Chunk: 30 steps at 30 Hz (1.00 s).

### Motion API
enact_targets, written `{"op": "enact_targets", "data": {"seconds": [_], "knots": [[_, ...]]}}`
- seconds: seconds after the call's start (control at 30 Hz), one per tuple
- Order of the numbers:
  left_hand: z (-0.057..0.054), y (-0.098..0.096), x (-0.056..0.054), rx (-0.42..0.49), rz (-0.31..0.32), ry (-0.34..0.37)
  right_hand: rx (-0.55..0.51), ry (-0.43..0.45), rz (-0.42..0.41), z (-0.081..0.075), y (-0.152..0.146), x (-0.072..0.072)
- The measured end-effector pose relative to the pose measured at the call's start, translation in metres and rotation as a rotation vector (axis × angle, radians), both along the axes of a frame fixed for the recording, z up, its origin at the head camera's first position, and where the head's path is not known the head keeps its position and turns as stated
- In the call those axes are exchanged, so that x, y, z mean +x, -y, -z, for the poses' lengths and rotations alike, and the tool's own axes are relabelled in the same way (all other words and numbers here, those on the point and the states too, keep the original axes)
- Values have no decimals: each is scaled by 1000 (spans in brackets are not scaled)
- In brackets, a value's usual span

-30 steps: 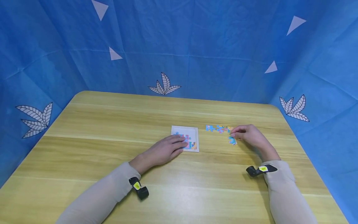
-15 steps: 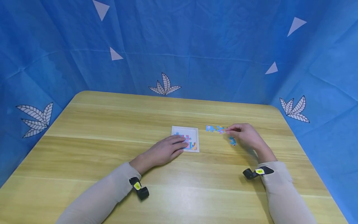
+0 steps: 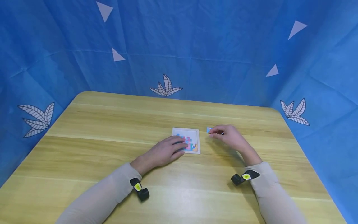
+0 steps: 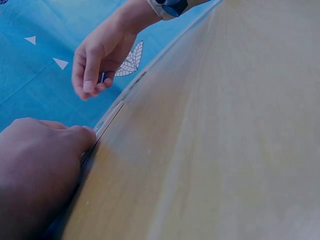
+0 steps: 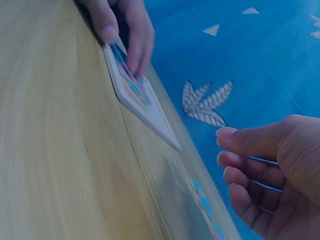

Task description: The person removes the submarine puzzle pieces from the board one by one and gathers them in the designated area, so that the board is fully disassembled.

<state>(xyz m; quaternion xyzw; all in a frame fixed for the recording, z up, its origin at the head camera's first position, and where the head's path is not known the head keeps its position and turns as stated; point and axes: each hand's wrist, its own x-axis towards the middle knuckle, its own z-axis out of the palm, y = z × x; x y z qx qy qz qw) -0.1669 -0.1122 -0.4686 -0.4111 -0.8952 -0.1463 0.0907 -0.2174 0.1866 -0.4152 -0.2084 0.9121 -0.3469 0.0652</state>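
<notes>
My left hand (image 3: 165, 151) rests over the left part of a square white puzzle tray (image 3: 195, 133), its fingers fairly straight. Pink, blue and orange jigsaw pieces (image 3: 193, 147) sit in the lower part of the tray, partly covered by the fingers. To the right of the tray, my right hand (image 3: 230, 136) hovers just above the table with thumb and fingertips drawn together. It seems to pinch a small puzzle piece, which the fingers hide almost wholly. Beneath and behind this hand a blue puzzle piece (image 3: 209, 129) shows; in the right wrist view several loose pieces (image 5: 202, 200) lie below it.
The wooden table (image 3: 112, 118) has rounded far corners. A blue cloth (image 3: 195, 40) with white triangles and leaf prints hangs behind it and at both sides. Black wrist cameras (image 3: 142, 193) are strapped over both light sleeves.
My right hand has moved left from the right end of the loose pieces towards the tray, and now covers most of them. The left hand stays on the tray.
</notes>
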Motion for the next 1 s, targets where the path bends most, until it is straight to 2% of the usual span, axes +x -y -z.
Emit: {"op": "enact_targets", "data": {"seconds": [0.2,0.3,0.43,0.73,1.0], "knots": [[0,1,0,-32,-99,21,-4,-43,-78,2,26,0],[-1,0,1,-55,-155,41,23,-47,-89,3,37,-1],[-2,0,1,-78,-191,57,59,-36,-98,4,50,-3],[2,-2,2,-95,-184,53,132,-78,-128,11,70,-6],[-3,0,2,-91,-190,41,154,-73,-150,12,78,-7]]}}
